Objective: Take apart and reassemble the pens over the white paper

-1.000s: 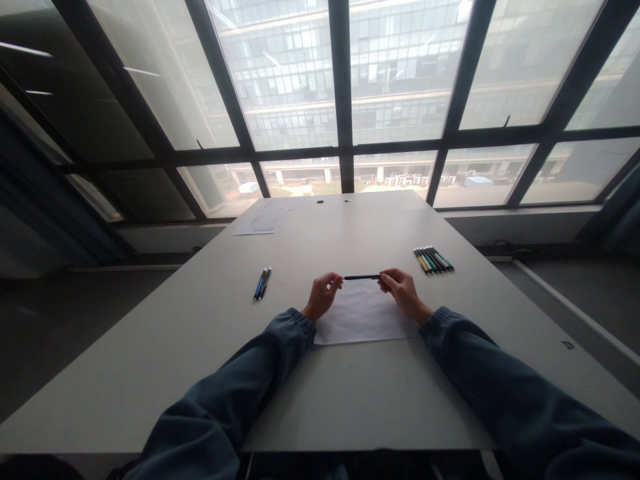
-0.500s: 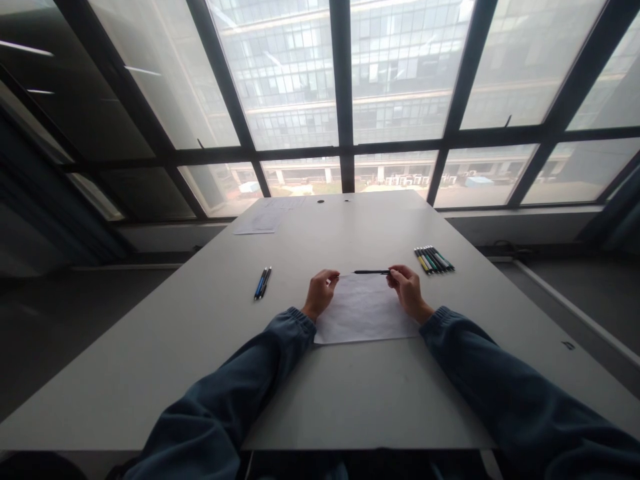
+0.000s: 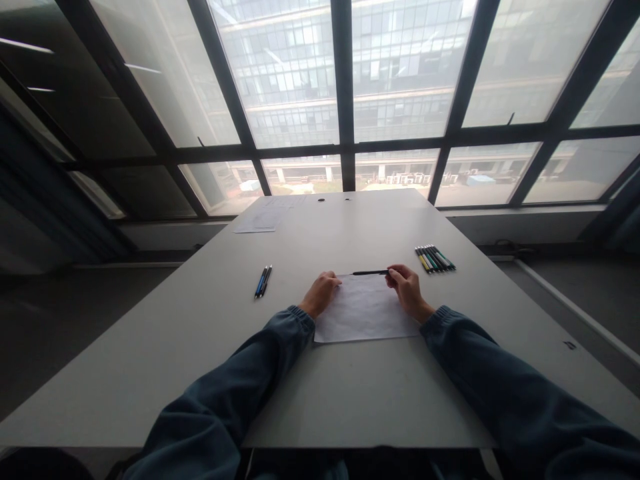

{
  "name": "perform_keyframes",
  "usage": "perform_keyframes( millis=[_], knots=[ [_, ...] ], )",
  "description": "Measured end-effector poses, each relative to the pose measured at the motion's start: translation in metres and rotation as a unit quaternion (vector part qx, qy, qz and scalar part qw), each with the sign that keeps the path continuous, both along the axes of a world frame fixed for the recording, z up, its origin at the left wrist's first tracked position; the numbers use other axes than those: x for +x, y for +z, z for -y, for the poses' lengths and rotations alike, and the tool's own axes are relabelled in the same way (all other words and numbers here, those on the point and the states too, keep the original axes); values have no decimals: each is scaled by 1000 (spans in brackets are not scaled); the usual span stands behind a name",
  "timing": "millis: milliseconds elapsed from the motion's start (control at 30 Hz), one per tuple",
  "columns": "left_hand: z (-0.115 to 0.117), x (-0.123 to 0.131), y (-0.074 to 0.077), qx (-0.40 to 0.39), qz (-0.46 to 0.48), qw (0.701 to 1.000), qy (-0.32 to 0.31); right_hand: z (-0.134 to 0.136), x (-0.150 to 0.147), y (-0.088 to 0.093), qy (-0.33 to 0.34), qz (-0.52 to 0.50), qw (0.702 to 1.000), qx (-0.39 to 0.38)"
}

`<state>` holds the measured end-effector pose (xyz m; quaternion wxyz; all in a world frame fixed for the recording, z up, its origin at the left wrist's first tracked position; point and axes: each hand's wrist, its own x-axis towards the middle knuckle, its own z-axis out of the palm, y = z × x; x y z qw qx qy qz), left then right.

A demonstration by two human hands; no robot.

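My right hand (image 3: 406, 289) pinches one end of a black pen (image 3: 370, 272), which lies level above the top edge of a white sheet of paper (image 3: 367, 313). The pen's other end points left, toward my left hand (image 3: 321, 293). That hand rests at the upper left of the paper with its fingers curled together. Whatever its fingertips may hold is too small or hidden to make out. The paper lies flat between both hands and looks faintly creased.
Two pens, one blue (image 3: 261, 282) and one dark, lie on the white table (image 3: 200, 373) to the left. A row of several pens (image 3: 435, 259) lies at the right. Papers (image 3: 257, 219) rest at the far left, and a small dark object (image 3: 570, 345) near the right edge.
My left hand has lowered slightly, its fingertips now closer to the paper and more curled. The right hand keeps its hold on the pen almost unmoved.
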<state>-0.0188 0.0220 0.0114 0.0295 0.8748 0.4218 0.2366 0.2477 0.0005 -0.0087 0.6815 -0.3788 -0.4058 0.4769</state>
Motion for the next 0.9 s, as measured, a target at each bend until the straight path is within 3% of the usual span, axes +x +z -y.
perform_keyframes(
  millis=[267,500,900],
  knots=[
    [1,-1,-2,-24,21,999,15,0,1,-1,3,3,1000,2],
    [10,8,3,73,126,989,20,-1,0,-1,5,11,1000,3],
    [13,9,7,126,162,978,-40,6,-6,7,24,101,995,15]
  ],
)
